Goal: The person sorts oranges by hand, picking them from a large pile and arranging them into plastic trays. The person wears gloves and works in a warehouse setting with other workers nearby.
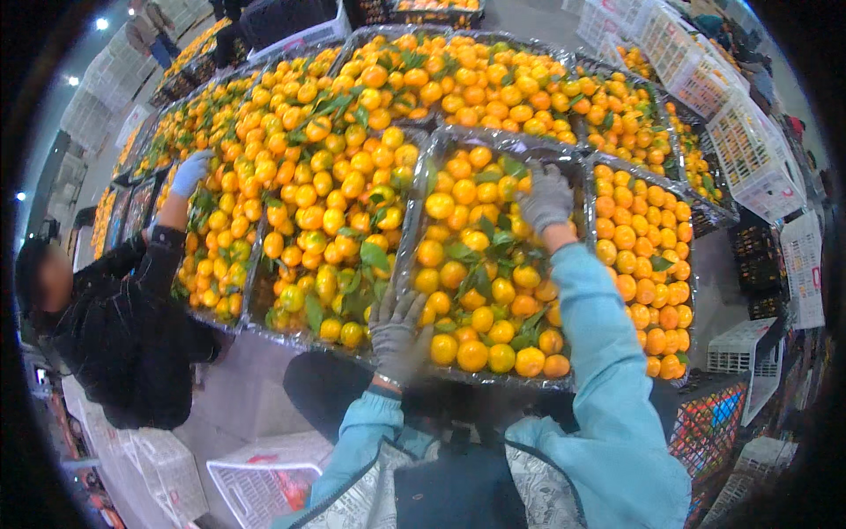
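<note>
Many orange mandarins (472, 356) with green leaves (482, 281) lie in a tray lined with clear plastic film (410, 228) before me. My right hand (547, 195), in a grey glove, reaches over the far right part of this tray, its fingertips down at the fruit; whether it grips one is hidden. My left hand (396, 330), also gloved in grey, rests at the tray's near left corner with its fingers spread and nothing visible in them. Further mandarins (334, 218) are heaped on the left. Neat rows of mandarins (644, 264) fill the tray on the right.
A co-worker in dark clothes (132, 337) stands at the left, a blue-gloved hand (192, 173) at the heap's edge. White plastic crates (757, 159) line the right side. Another white crate (264, 473) stands low at the left, and a red mesh crate (710, 423) at lower right.
</note>
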`<state>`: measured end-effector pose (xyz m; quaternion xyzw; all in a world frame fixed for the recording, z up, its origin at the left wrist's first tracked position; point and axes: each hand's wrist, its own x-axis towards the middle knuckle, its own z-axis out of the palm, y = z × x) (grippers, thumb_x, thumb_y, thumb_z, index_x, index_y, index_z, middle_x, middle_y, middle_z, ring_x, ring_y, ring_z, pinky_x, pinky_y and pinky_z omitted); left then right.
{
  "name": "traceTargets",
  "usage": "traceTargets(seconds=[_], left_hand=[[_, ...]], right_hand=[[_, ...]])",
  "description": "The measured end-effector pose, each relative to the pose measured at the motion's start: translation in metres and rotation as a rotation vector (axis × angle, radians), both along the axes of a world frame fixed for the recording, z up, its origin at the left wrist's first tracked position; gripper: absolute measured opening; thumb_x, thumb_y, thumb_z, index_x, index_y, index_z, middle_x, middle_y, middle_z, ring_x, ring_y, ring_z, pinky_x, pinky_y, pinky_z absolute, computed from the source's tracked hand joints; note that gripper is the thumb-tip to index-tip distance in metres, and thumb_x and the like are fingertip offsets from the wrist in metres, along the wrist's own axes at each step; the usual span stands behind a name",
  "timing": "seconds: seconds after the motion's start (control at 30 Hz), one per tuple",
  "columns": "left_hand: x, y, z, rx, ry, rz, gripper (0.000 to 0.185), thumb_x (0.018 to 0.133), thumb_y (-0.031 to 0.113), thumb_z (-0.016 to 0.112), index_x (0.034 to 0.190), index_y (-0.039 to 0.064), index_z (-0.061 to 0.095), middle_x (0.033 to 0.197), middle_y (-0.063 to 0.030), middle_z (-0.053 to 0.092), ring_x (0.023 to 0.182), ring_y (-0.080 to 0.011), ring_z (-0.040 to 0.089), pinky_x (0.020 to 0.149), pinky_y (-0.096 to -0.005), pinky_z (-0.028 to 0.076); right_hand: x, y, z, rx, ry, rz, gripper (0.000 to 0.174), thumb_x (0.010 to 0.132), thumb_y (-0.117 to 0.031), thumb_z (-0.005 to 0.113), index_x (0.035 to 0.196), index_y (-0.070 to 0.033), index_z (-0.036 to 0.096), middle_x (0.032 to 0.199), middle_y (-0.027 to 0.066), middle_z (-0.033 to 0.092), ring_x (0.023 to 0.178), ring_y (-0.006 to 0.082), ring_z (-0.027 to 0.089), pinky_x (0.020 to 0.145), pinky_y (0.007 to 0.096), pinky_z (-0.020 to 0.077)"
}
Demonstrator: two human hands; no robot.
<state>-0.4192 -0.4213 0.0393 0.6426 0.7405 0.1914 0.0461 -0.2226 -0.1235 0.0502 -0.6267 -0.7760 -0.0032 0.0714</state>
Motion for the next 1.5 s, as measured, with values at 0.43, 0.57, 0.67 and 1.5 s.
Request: traceTargets(seconds=[0.43, 0.57, 0.67, 1.5], left_hand=[[0.001, 0.001, -0.001, 0.009, 0.007, 0.011, 0.056, 0.076, 0.027, 0.071, 0.13, 0.019, 0.057, 0.134, -0.0047, 0.053, 0.136, -0.0322, 0.037, 0.112, -0.0516, 0.024], [0.0, 0.0, -0.003, 0.025, -0.014, 0.005, 0.057, 0.076, 0.028, 0.072, 0.13, 0.02, 0.057, 0.133, -0.005, 0.054, 0.135, -0.0327, 0.037, 0.112, -0.052, 0.024], [0.0, 0.0, -0.005, 0.027, -0.021, 0.012, 0.057, 0.076, 0.028, 0.072, 0.131, 0.02, 0.057, 0.133, -0.0053, 0.054, 0.135, -0.0327, 0.037, 0.111, -0.0532, 0.024], [0.012, 0.003, 0.01, 0.023, 0.106, 0.027, 0.061, 0.08, 0.034, 0.067, 0.138, 0.019, 0.052, 0.138, -0.0049, 0.052, 0.136, -0.0298, 0.037, 0.116, -0.0515, 0.016]], right_hand=[[0.026, -0.035, -0.003, -0.151, -0.116, 0.314, 0.055, 0.078, -0.037, 0.071, 0.127, -0.02, 0.056, 0.122, 0.0099, 0.06, 0.114, 0.0298, 0.058, 0.092, 0.0486, 0.0442], [0.017, -0.039, 0.007, -0.209, -0.192, 0.325, 0.049, 0.076, -0.036, 0.07, 0.12, -0.02, 0.059, 0.113, 0.0089, 0.064, 0.106, 0.0295, 0.062, 0.09, 0.0521, 0.0437], [0.019, -0.048, 0.02, -0.166, -0.07, 0.318, 0.044, 0.074, -0.03, 0.072, 0.114, -0.018, 0.061, 0.112, 0.0104, 0.065, 0.106, 0.0292, 0.062, 0.091, 0.0502, 0.0432], [-0.035, -0.178, -0.022, -0.746, 0.47, 0.454, 0.046, 0.079, -0.023, 0.068, 0.121, -0.007, 0.06, 0.12, 0.0196, 0.064, 0.113, 0.0357, 0.06, 0.095, 0.0415, 0.0485]])
